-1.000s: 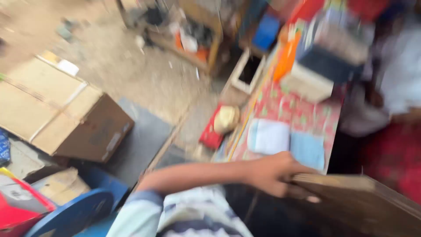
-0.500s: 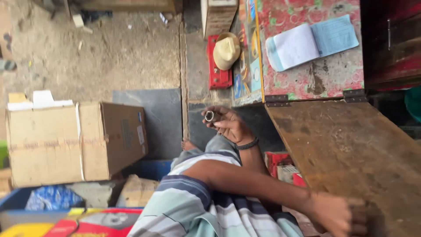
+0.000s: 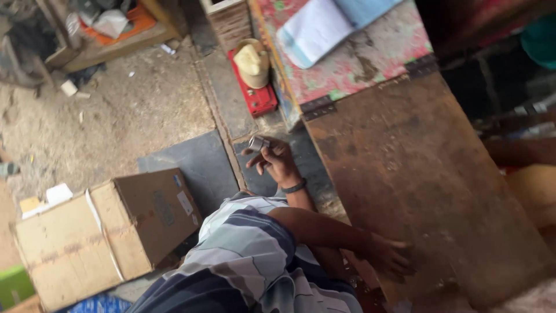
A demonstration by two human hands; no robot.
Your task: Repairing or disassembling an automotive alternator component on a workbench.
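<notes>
My right hand (image 3: pixel 279 165), with a black band at the wrist, pinches a small grey metal cylinder (image 3: pixel 259 142) between thumb and fingertips, low over the floor by the board's near edge. The forearm runs back under my other arm. My left hand (image 3: pixel 391 258) reaches out from a striped sleeve (image 3: pixel 243 243) and grips the near edge of a large, worn brown wooden board (image 3: pixel 417 174), fingers spread on its surface. Metal hinges (image 3: pixel 315 107) join this board to a patterned table top (image 3: pixel 370 64).
A cardboard box (image 3: pixel 110 232) stands on the floor at the left beside a dark mat (image 3: pixel 191 168). A red flat object (image 3: pixel 260 98) with a beige cap (image 3: pixel 253 58) on it lies near the table. An open notebook (image 3: pixel 324 26) rests on the patterned top.
My view swung from looking ahead to looking down, which brought the right hand with the cylinder into sight. My left hand has stayed on the board's edge.
</notes>
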